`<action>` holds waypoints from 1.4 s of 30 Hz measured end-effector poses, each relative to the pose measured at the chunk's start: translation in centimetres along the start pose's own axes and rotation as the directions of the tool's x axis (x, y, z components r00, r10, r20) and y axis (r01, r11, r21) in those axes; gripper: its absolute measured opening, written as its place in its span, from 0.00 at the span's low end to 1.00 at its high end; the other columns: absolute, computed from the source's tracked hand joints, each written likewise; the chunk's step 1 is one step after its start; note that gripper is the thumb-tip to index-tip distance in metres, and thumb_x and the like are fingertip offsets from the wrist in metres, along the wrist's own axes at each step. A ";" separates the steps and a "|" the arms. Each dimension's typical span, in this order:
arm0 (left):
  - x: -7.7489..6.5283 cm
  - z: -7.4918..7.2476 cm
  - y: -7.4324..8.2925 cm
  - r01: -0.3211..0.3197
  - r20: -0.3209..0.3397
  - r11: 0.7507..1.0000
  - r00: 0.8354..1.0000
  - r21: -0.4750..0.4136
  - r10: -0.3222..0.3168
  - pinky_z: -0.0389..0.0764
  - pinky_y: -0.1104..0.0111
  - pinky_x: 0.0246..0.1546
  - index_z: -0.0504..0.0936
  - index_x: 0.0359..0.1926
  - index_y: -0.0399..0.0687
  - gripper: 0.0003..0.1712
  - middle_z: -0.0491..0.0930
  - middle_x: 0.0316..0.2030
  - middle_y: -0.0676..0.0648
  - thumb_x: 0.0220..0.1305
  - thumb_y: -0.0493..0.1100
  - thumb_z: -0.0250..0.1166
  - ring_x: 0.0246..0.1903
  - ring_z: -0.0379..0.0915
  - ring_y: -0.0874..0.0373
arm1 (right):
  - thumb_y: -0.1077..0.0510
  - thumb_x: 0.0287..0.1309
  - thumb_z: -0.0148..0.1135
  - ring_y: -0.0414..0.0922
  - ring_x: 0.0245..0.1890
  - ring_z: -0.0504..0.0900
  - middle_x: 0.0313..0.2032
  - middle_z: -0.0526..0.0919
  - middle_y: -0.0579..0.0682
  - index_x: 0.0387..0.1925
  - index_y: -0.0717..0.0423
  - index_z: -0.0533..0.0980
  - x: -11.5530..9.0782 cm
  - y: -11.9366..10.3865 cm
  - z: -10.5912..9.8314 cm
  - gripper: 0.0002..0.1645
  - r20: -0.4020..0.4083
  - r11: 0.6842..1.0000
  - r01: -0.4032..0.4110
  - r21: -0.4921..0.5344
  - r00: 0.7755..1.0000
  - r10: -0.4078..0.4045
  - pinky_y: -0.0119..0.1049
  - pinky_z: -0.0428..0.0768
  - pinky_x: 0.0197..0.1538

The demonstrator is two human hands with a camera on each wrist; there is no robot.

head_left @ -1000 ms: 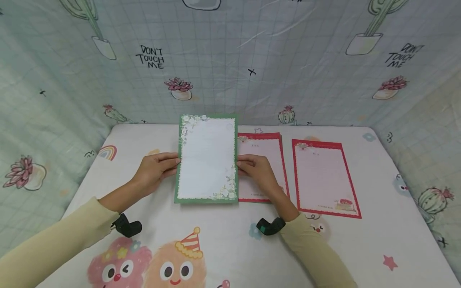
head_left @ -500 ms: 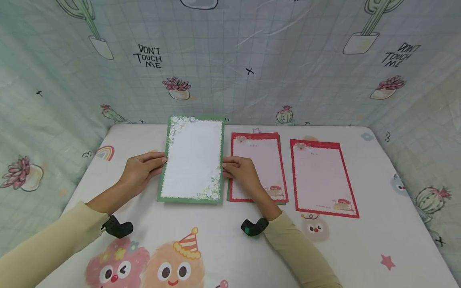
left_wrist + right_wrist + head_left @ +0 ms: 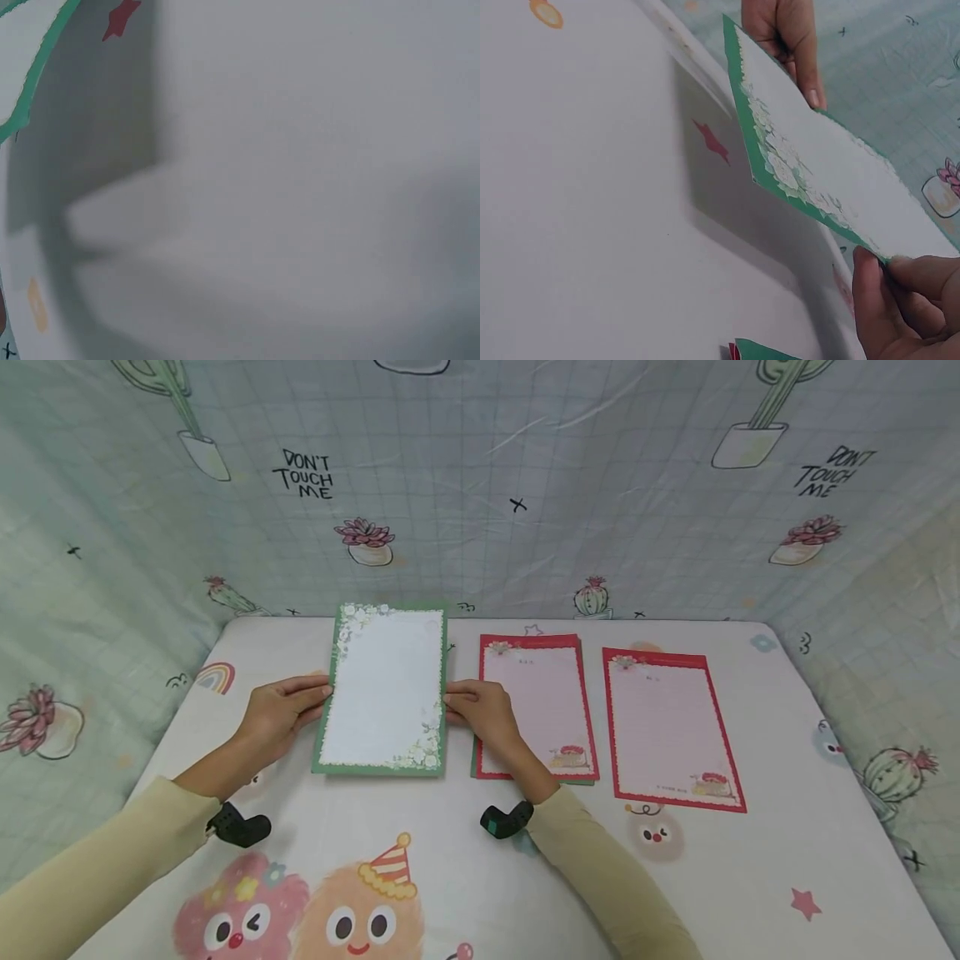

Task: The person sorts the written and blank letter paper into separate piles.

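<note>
A green-bordered sheet of paper [image 3: 384,689] with white flowers in two corners is held up over the table, its shadow falling on the cloth in the right wrist view. My left hand [image 3: 281,714] pinches its left edge between thumb and fingers. At the opposite edge, my right hand [image 3: 483,714] does the same; its thumb and fingertips grip the green border in the right wrist view. Only a corner of the green-bordered sheet [image 3: 30,82] enters the left wrist view, where the hand itself is out of frame.
A red-bordered pink sheet [image 3: 551,702] lies on the table, partly under my right hand, with green edges showing beneath it. Another red-bordered sheet [image 3: 671,727] lies farther right. The white tablecloth [image 3: 465,860] has cartoon prints, and a patterned curtain [image 3: 450,468] hangs behind.
Both hands have carried the green-bordered sheet leftward, away from above the red-bordered sheet, which now shows more fully. Both hands keep their pinch on its edges.
</note>
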State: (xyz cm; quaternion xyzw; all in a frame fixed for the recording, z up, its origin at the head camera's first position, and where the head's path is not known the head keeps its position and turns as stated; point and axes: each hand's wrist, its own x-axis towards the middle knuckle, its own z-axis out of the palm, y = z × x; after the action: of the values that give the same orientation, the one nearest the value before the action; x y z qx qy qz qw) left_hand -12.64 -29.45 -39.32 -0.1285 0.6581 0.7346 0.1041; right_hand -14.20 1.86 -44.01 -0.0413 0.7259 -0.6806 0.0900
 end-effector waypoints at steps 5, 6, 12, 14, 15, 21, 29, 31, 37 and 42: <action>0.2 -0.4 -0.1 0.019 -0.005 1.000 1.000 0.004 -0.019 0.84 0.77 0.47 0.84 0.56 0.44 0.15 0.83 0.46 0.59 0.70 0.34 0.66 0.45 0.83 0.70 | 0.60 0.66 0.67 0.44 0.38 0.90 0.42 0.90 0.54 0.52 0.62 0.84 0.6 -0.2 0.5 0.15 -0.004 0.999 -0.025 -0.039 1.000 0.025 0.36 0.89 0.42; 0.2 -0.5 -0.2 0.025 -0.010 1.000 1.000 0.008 -0.025 0.84 0.77 0.47 0.84 0.55 0.44 0.15 0.84 0.45 0.59 0.69 0.34 0.66 0.45 0.83 0.70 | 0.61 0.66 0.67 0.44 0.38 0.90 0.42 0.90 0.55 0.52 0.63 0.84 0.6 -0.2 0.5 0.15 -0.003 0.999 -0.028 -0.038 1.000 0.028 0.36 0.89 0.42; 0.5 -0.7 -0.5 0.068 -0.036 0.997 0.997 0.034 -0.067 0.83 0.77 0.47 0.82 0.58 0.41 0.17 0.84 0.43 0.58 0.70 0.35 0.66 0.43 0.83 0.70 | 0.62 0.66 0.67 0.45 0.37 0.90 0.42 0.90 0.56 0.53 0.65 0.82 0.9 0.0 0.9 0.17 0.000 0.999 -0.030 -0.029 1.000 0.030 0.35 0.89 0.41; 0.6 -0.7 -0.7 0.078 -0.037 0.996 0.996 0.045 -0.076 0.83 0.77 0.47 0.79 0.61 0.38 0.20 0.84 0.43 0.58 0.70 0.35 0.66 0.43 0.83 0.70 | 0.62 0.66 0.67 0.45 0.37 0.90 0.43 0.90 0.57 0.54 0.65 0.82 0.9 0.1 1.0 0.17 -0.002 0.999 -0.034 -0.013 0.999 0.034 0.35 0.89 0.42; 0.7 -0.7 -0.7 0.083 -0.038 0.995 0.996 0.050 -0.081 0.83 0.77 0.47 0.78 0.63 0.37 0.21 0.84 0.43 0.58 0.70 0.35 0.65 0.43 0.83 0.71 | 0.62 0.66 0.66 0.45 0.37 0.90 0.43 0.90 0.57 0.54 0.65 0.82 0.9 0.1 1.0 0.17 -0.002 0.999 -0.036 -0.005 0.999 0.036 0.36 0.89 0.42; 1.0 -1.0 -1.2 0.099 -0.031 0.994 0.995 0.052 -0.098 0.84 0.77 0.46 0.78 0.62 0.38 0.21 0.85 0.42 0.59 0.70 0.36 0.66 0.42 0.84 0.70 | 0.63 0.66 0.66 0.45 0.37 0.90 0.42 0.90 0.57 0.52 0.65 0.83 0.9 0.3 1.2 0.15 -0.018 0.999 -0.043 -0.010 0.999 0.043 0.34 0.88 0.40; 1.6 -1.0 -1.9 0.106 -0.045 0.991 0.994 0.077 -0.103 0.85 0.78 0.43 0.81 0.59 0.41 0.19 0.86 0.40 0.60 0.69 0.38 0.67 0.41 0.83 0.71 | 0.64 0.64 0.68 0.45 0.32 0.90 0.39 0.90 0.57 0.47 0.66 0.85 1.0 0.2 1.4 0.12 -0.061 0.998 -0.029 -0.053 0.998 0.026 0.32 0.88 0.38; 1.7 -0.9 -2.0 0.101 -0.050 0.990 0.994 0.100 -0.097 0.84 0.78 0.42 0.78 0.62 0.39 0.22 0.85 0.40 0.60 0.70 0.39 0.67 0.41 0.83 0.72 | 0.65 0.63 0.68 0.45 0.31 0.90 0.37 0.90 0.57 0.46 0.67 0.85 1.0 0.3 1.5 0.11 -0.072 0.998 -0.021 -0.057 0.997 0.017 0.32 0.88 0.37; 2.2 -0.9 -2.2 0.082 -0.056 0.988 0.996 0.134 -0.075 0.85 0.78 0.40 0.73 0.66 0.33 0.27 0.86 0.38 0.60 0.71 0.39 0.66 0.39 0.83 0.72 | 0.65 0.63 0.69 0.44 0.30 0.90 0.37 0.90 0.58 0.47 0.67 0.85 1.2 0.6 1.8 0.12 -0.082 0.997 -0.005 -0.081 0.997 -0.002 0.31 0.88 0.36; 2.6 -1.1 -2.2 0.074 -0.046 0.978 0.997 0.194 -0.066 0.85 0.77 0.41 0.72 0.66 0.31 0.27 0.86 0.38 0.60 0.72 0.39 0.65 0.39 0.83 0.71 | 0.65 0.63 0.68 0.45 0.32 0.90 0.38 0.90 0.58 0.51 0.68 0.83 1.1 0.2 1.7 0.15 -0.078 0.992 0.012 -0.123 0.997 -0.022 0.30 0.88 0.37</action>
State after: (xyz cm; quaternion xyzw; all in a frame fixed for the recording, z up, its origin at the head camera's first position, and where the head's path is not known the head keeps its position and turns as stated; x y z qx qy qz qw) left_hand -14.29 -30.37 -42.37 -0.1552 0.7241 0.6596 0.1288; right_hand -14.90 -0.01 -44.41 -0.0260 0.7688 -0.6368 0.0528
